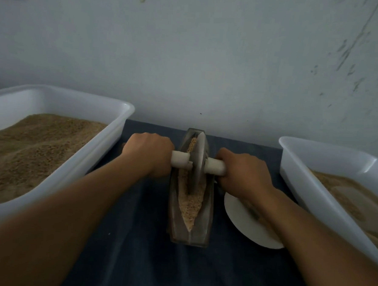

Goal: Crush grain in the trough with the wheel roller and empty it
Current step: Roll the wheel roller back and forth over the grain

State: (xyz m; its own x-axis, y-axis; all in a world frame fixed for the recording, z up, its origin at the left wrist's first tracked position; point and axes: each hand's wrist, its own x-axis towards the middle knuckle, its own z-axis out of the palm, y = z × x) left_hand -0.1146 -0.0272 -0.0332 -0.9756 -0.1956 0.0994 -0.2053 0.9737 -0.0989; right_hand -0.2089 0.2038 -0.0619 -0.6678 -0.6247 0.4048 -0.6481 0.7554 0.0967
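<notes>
Lower frame: our forearms reach in. Left hand (149, 156) and right hand (244, 170) each grip the handle (215, 166) of the wheel (197, 163), standing mid-frame in the trough (205, 221) of loose grain (188, 205); it looks stiff and heavy.

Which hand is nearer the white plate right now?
Right. The right hand grips the roller's handle just above the white plate, its forearm crossing over it. The left hand holds the opposite handle, across the trough.
</notes>
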